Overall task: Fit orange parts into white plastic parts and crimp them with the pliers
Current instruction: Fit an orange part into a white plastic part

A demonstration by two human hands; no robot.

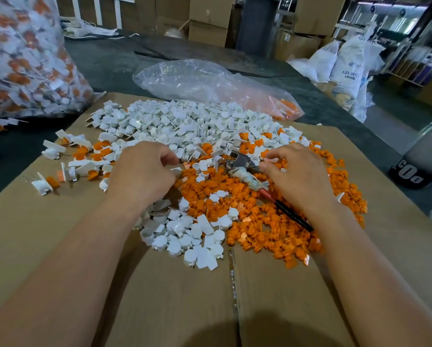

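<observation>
A heap of white plastic parts (184, 121) covers the far middle of the cardboard (47, 234), and a smaller white cluster (192, 236) lies nearer me. Orange parts (272, 221) spread across the right. The pliers (245, 169) lie on the orange pile, metal jaws pointing far-left, red and black handle running toward me under my right wrist. My right hand (297, 176) rests over the pliers' handle, fingers curled, thumb beside the wrapped grip. Where the white and orange piles meet, my left hand (144, 171) has curled fingers and pinches a white part (176, 170).
Several assembled white-and-orange pieces (79, 159) lie scattered at the left. A full clear bag of assembled pieces (22, 58) stands far left. A mostly empty plastic bag (209, 81) with some orange parts lies behind the heap. Cardboard boxes and white sacks (347, 61) stand beyond the table.
</observation>
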